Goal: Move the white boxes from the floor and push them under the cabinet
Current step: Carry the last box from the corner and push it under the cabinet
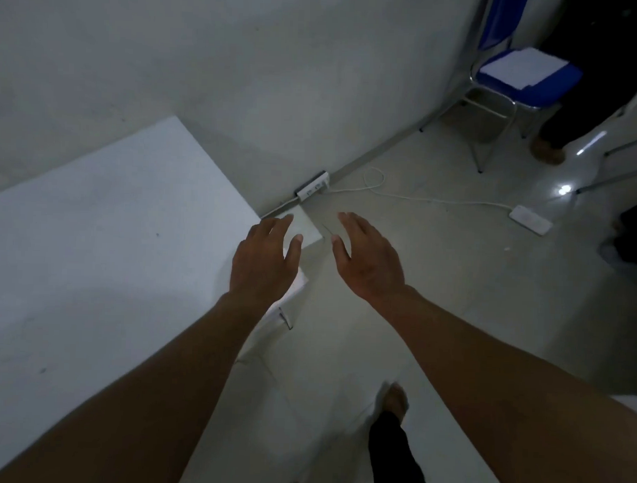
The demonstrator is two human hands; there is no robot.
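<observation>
Head view shows the left hand and right hand with wide, empty grip above a white box on the floor beside the cabinet; the next move, I think, is to lower both hands and take its sides.

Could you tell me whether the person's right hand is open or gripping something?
Open: the right hand hovers with straight, spread fingers, holding nothing.
</observation>
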